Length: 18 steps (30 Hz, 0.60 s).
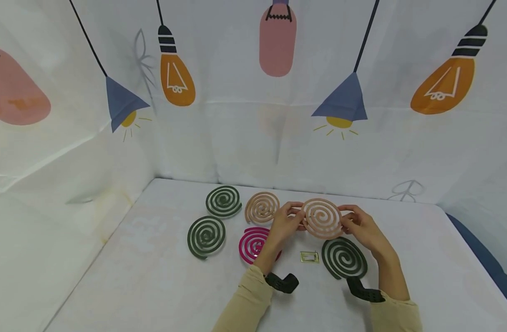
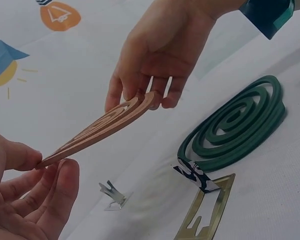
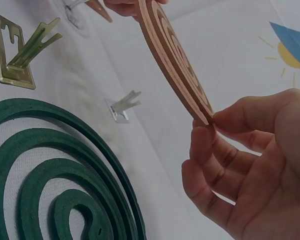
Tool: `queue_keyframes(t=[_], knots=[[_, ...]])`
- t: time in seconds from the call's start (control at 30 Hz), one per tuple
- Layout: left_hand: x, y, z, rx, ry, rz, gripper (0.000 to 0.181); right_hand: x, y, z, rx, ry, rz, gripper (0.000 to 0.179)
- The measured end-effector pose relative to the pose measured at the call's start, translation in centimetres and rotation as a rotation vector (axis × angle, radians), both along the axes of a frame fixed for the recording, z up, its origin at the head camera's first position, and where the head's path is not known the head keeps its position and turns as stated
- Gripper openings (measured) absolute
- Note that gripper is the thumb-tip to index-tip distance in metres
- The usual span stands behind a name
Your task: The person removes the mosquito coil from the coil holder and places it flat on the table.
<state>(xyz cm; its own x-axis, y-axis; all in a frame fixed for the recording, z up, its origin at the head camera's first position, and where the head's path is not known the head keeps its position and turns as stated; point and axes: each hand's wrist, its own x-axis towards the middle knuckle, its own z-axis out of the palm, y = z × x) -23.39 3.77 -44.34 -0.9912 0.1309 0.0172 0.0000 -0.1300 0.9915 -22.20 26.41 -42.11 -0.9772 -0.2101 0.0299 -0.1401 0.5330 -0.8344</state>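
A tan mosquito coil [image 1: 321,218] is raised above the table, its spiral face turned to the head view. My left hand [image 1: 284,224] pinches its left edge between thumb and fingers. At the opposite edge my right hand [image 1: 361,228] pinches it the same way. Both wrist views show the coil [image 2: 97,134] nearly edge-on. Below the right hand a dark green coil [image 1: 344,258] lies flat on the table. Left of that coil is a brass-coloured metal coil stand [image 1: 309,257] with its forked prong bent up. A silver stand [image 3: 121,110] shows farther back in the wrist views.
Two more green coils [image 1: 223,201] lie on the left, one nearer the front. Beside them are another tan coil [image 1: 261,207] and a pink coil [image 1: 247,244], partly covered by my left arm. A printed cloth wall [image 1: 245,138] borders the table [image 1: 153,276] at the back.
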Motion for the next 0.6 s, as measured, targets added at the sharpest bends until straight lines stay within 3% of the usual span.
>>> queue_keyframes(t=[0.33, 0.6], knots=[[-0.6, -1.0, 0.4, -0.041, 0.038, -0.018, 0.033, -0.7, -0.5, 0.3, -0.012, -0.007, 0.032, 0.038], [0.0, -0.4, -0.1, -0.074, 0.041, -0.114, 0.041, 0.4, 0.0, 0.2, -0.015, -0.003, 0.0, 0.038]])
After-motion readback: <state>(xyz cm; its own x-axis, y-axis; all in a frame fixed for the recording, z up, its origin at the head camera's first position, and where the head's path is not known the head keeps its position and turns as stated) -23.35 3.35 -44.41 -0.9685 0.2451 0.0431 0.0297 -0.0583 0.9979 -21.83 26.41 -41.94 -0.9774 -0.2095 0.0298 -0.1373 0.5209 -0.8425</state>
